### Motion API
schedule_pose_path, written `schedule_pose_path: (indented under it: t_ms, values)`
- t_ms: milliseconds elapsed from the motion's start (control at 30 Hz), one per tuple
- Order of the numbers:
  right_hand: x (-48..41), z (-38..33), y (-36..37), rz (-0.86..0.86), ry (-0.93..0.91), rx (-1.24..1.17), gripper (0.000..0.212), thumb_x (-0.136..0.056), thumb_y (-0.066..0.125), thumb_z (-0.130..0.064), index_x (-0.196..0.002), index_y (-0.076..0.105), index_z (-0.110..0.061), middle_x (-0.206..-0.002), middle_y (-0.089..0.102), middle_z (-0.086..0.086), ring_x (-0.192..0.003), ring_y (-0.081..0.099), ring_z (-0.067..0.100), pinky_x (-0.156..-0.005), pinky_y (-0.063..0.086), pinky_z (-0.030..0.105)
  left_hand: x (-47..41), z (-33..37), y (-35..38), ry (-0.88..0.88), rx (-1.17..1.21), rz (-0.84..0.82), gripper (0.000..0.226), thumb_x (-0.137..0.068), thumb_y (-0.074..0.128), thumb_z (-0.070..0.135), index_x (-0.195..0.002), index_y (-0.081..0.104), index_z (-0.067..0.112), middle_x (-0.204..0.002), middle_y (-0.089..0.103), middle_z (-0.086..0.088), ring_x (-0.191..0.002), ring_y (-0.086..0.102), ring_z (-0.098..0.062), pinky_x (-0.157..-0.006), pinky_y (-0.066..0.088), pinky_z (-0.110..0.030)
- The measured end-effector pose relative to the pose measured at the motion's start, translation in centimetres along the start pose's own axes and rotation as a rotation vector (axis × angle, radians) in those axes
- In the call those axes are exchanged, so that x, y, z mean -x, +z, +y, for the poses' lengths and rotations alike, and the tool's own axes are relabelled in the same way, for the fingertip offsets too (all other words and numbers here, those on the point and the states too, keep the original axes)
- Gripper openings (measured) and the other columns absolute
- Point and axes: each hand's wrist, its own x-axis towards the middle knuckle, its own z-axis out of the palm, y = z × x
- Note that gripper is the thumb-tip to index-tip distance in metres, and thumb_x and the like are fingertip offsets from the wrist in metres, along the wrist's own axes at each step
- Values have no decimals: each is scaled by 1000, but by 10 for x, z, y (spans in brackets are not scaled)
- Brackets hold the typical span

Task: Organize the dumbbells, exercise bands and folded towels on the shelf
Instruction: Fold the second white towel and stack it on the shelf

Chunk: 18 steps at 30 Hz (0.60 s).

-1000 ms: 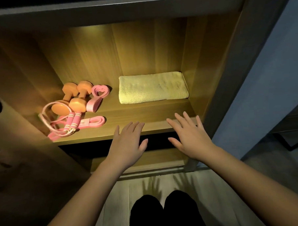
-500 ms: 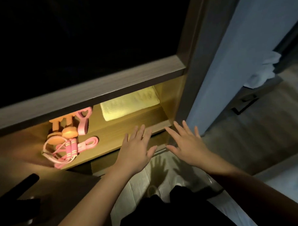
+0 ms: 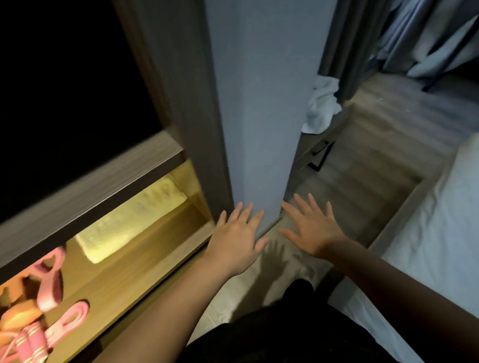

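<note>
Two hands: the left hand (image 3: 235, 236) and the right hand (image 3: 312, 230) are held out flat, backs up, side by side and not touching.
Left hand fingers: straight and spread wide, holding nothing; the hand is in the air in front of the right end of the shelf (image 3: 143, 257).
Right hand fingers: straight and spread wide, holding nothing; the hand is over the floor (image 3: 370, 175).
Shelf: wooden, lit with yellow light, low on the left side of the view.
Towel (image 3: 133, 216): yellow and folded, lying flat at the back right of the shelf.
Bands (image 3: 49, 283): two pink ones, lying on the left part of the shelf, apart from the towel.
Dumbbells (image 3: 16, 320): orange and blurry, at the far left, just beside the bands.
Skipping rope (image 3: 28, 347): pink with striped handles, at the front left of the shelf, next to the dumbbells.
Bed (image 3: 441, 241): white, on the right side.
White cloth (image 3: 322, 103): bunched up, far behind the hands.
</note>
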Motion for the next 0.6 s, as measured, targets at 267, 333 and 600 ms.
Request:
schedule_pose_path:
  t_ms: [267,333,600]
  values:
    - [-62,156,-51,27,85,-31,69,-97,32,-60,-154,3,-36,-164,-7,2,-149,-10,29,-117,-4,59,-156,80,-19,81,30,-37,63,-102,33,47,-156,11,21,-164,8,-4,-150,4,-22,-120,11,-42]
    - [-73,189,-69,33,83,-19,69,-97,34,-58,-155,5,-33,-164,-6,3,-149,-10,30,-117,-2,60,-193,97,-25,74,60,-41,63,-102,33,47,-156,11,22,-164,8,-3,-150,5,-21,-121,13,-41]
    - [-140,290,-120,31,58,-28,70,-98,33,-57,-155,-1,-33,-163,-7,6,-149,-11,33,-116,-1,59,-321,140,-47,35,205,-108,64,-102,35,48,-156,12,23,-164,4,-1,-151,0,-20,-121,14,-43]
